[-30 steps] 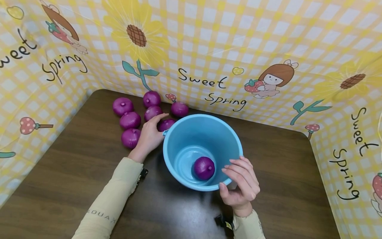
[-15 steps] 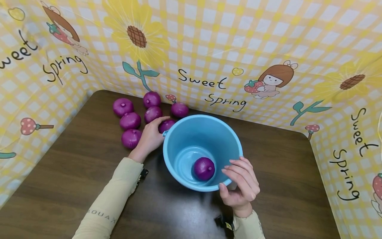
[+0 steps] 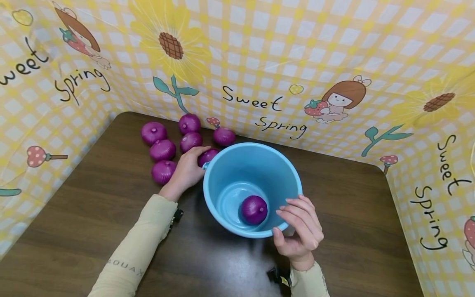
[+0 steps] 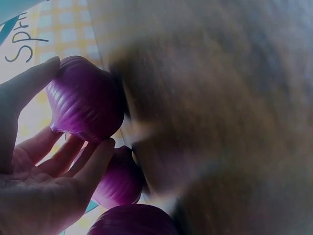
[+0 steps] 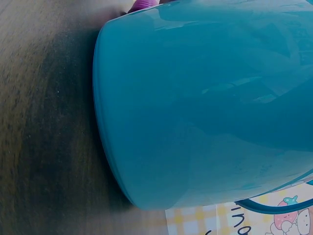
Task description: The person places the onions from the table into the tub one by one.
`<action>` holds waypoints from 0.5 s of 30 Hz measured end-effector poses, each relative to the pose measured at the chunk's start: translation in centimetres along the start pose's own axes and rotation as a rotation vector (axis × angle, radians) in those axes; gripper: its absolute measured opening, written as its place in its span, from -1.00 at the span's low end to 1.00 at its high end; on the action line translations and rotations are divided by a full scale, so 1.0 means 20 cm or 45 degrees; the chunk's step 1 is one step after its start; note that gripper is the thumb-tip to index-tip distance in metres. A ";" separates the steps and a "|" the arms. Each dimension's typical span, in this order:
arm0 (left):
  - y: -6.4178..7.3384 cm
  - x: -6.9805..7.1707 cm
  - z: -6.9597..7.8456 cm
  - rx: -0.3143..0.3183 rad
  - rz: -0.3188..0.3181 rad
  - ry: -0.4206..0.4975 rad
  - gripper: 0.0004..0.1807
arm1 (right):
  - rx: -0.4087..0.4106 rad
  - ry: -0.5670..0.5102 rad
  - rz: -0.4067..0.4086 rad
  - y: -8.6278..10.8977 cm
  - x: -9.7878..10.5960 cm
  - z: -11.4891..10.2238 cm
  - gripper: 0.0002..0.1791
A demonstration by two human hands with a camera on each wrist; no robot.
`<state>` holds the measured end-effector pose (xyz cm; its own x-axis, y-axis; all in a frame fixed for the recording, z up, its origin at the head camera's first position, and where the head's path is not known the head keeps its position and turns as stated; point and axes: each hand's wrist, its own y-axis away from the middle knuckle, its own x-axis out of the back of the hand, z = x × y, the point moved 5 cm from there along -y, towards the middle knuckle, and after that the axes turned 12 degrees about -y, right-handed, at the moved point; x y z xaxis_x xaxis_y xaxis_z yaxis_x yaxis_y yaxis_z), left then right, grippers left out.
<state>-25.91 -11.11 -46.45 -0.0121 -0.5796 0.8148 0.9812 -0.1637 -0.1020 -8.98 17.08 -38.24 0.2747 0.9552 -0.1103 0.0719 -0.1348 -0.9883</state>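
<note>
My left hand (image 3: pixel 188 170) grips a purple onion (image 3: pixel 208 156) just left of the blue bucket (image 3: pixel 212 194). In the left wrist view, the thumb lies along one side of this onion (image 4: pixel 85 100) and the fingertips touch the other side. My right hand (image 3: pixel 302 231) holds the bucket's rim at the front right, its fingers reaching over the inside and its thumb at the outer edge. Inside the bucket one onion (image 3: pixel 254 209) lies on the bottom. The right wrist view is filled by the bucket's outer wall (image 5: pixel 195 112), and the right hand is out of it.
Several more onions stand on the dark wooden table (image 3: pixel 345 198) at the back left, among them a back one (image 3: pixel 189 123) and a front one (image 3: pixel 163 172). A yellow checked cloth (image 3: pixel 259 53) surrounds the table's back and sides.
My left fingers have come down and closed round the onion beside the bucket. The right hand and the bucket have stayed in place.
</note>
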 end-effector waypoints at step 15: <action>0.00 -0.01 -0.02 0.028 -0.059 0.033 -0.32 | -0.007 0.007 -0.004 0.01 0.00 0.00 -0.49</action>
<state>-25.92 -11.28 -46.85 -0.0623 -0.5921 0.8035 0.9835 -0.1736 -0.0517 -8.96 17.11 -38.52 0.2795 0.9543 -0.1063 0.0783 -0.1330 -0.9880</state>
